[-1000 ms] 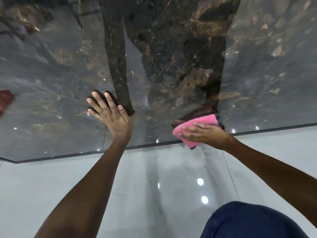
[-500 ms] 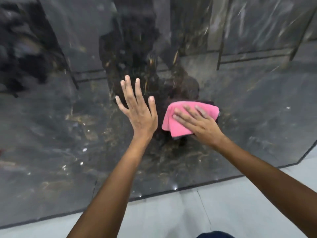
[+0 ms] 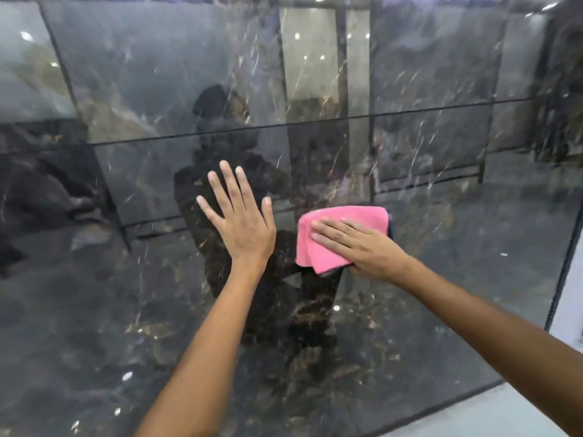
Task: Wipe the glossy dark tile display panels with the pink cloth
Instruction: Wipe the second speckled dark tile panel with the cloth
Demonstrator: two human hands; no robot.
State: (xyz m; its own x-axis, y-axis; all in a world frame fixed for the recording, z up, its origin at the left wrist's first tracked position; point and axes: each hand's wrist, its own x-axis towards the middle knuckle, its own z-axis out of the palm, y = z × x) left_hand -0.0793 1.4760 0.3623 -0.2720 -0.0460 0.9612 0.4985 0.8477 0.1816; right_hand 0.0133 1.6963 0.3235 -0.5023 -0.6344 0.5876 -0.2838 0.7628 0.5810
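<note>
A glossy dark marbled tile panel (image 3: 441,247) fills most of the view, with another panel (image 3: 176,74) above a thin horizontal seam. The folded pink cloth (image 3: 318,247) lies flat against the lower panel at mid height. My right hand (image 3: 362,247) presses on the cloth with straight fingers pointing left. My left hand (image 3: 243,225) rests flat on the panel just left of the cloth, fingers spread and pointing up. A dim reflection of a person shows in the gloss behind both hands.
The panel's right edge (image 3: 564,263) runs down to a pale glossy floor (image 3: 504,414) at the lower right. Another dark panel (image 3: 31,67) meets this one at an angle on the left.
The view has tilted up from the panel's bottom edge. Both hands have climbed the panel, and the cloth under my right hand has slid up and slightly right.
</note>
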